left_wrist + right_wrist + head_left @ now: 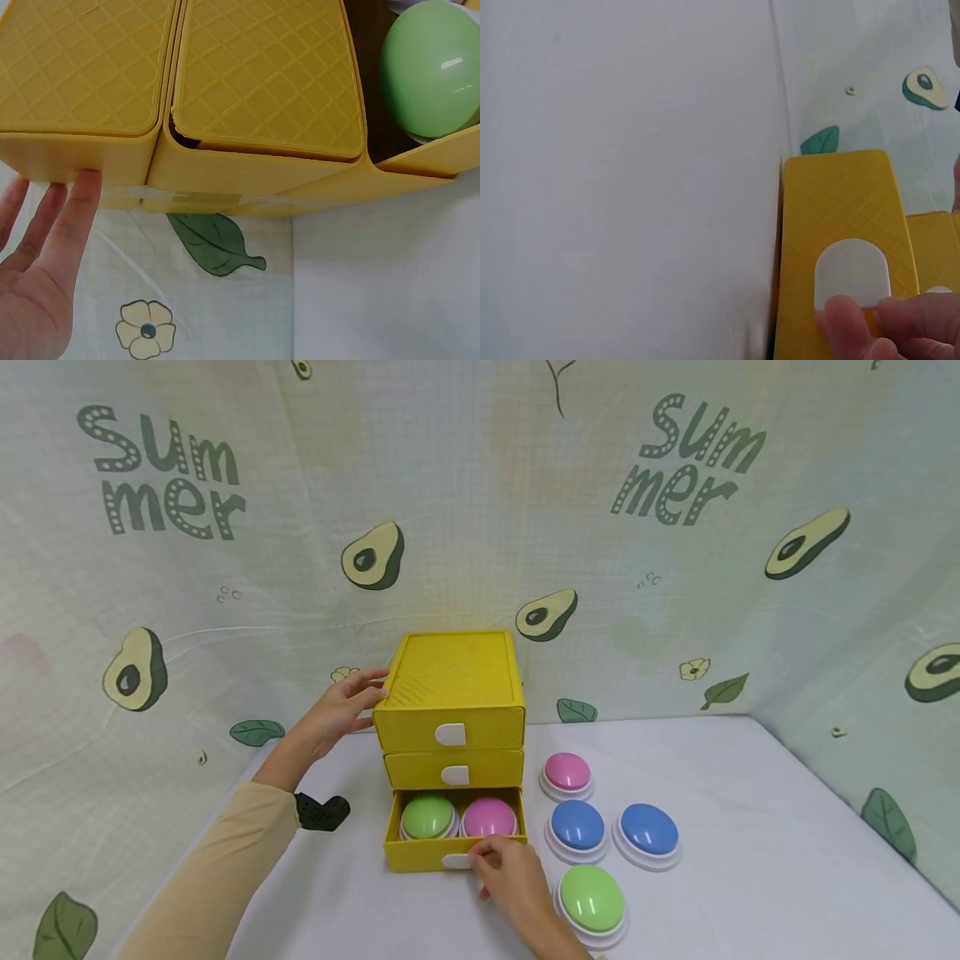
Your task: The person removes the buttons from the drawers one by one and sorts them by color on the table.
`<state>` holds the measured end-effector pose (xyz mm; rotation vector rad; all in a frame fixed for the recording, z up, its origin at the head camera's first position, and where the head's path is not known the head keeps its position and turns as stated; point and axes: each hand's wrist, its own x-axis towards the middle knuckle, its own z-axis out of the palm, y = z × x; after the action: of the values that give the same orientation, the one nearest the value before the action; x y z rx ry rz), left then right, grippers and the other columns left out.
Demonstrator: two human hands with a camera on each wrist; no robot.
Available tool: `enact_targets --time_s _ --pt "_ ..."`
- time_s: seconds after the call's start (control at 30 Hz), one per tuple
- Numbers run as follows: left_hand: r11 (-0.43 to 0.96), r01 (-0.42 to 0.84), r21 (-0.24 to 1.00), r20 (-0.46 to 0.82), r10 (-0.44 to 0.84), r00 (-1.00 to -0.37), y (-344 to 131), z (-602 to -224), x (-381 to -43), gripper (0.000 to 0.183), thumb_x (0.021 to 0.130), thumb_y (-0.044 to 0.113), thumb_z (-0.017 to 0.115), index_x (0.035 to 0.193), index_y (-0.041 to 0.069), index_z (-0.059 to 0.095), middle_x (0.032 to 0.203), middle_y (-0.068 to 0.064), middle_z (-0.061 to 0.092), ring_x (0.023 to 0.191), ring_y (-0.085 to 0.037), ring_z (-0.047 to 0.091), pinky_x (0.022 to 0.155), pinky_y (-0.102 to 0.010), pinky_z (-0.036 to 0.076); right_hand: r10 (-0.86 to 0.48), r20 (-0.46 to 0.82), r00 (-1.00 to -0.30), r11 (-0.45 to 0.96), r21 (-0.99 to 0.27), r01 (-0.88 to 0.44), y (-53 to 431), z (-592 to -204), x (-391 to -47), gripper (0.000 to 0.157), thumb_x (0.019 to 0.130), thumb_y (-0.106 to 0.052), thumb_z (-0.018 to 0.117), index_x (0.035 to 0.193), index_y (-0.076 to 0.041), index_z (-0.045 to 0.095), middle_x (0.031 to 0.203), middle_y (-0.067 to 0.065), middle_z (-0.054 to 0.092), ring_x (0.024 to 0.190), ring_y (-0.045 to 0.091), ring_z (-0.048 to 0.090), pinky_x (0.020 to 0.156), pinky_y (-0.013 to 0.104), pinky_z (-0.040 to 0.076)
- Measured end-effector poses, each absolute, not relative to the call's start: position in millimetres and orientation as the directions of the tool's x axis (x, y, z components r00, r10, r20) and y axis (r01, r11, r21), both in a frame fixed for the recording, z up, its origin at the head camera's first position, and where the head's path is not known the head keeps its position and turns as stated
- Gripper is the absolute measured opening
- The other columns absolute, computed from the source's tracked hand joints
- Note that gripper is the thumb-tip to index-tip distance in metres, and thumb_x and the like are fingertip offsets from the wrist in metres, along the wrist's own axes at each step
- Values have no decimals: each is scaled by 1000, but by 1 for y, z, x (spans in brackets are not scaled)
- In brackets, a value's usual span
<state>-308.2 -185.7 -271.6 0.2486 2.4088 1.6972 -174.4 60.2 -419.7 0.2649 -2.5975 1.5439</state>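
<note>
A yellow drawer unit [457, 670] with three stacked drawers stands on the white table. Its bottom drawer [414, 857] is pulled out, with a green dome button [427, 817] and a pink dome button [489, 817] inside; the upper two look closed. With extended fingers, my left hand [341, 714] touches the unit's upper left side, as the left wrist view also shows. My right hand [513, 878] pinches the white tab handle [853, 271] on the bottom drawer's front between thumb and fingers.
Right of the unit lie a pink dome button [567, 772], two blue ones [577, 824], [649, 829] and a green one [592, 898], each on a white base. Behind the table hangs a cloth [450, 468] printed with avocados. A black strap piece [322, 812] is at the left wrist.
</note>
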Motion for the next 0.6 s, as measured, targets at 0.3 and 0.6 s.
enact_targets --time_s 0.3,0.6 --pt "329 34 944 -49 241 -969 -185 -272 -308 56 97 29 47 146 15 25 149 -13 28 131 -34 38 108 -51 32 -122 155 -980 456 -869 -194 63 -420 -167 5 83 -10 64 83 -8 68 68 3 68 41 6 54 44 18 37" --pt "332 34 943 -50 243 -969 -186 -272 -308 56 97 30 46 147 15 25 149 -14 28 131 -34 37 108 -52 31 -145 141 -979 441 -877 -192 63 -421 -162 5 83 -9 63 84 -8 69 69 2 68 42 7 55 42 19 39"
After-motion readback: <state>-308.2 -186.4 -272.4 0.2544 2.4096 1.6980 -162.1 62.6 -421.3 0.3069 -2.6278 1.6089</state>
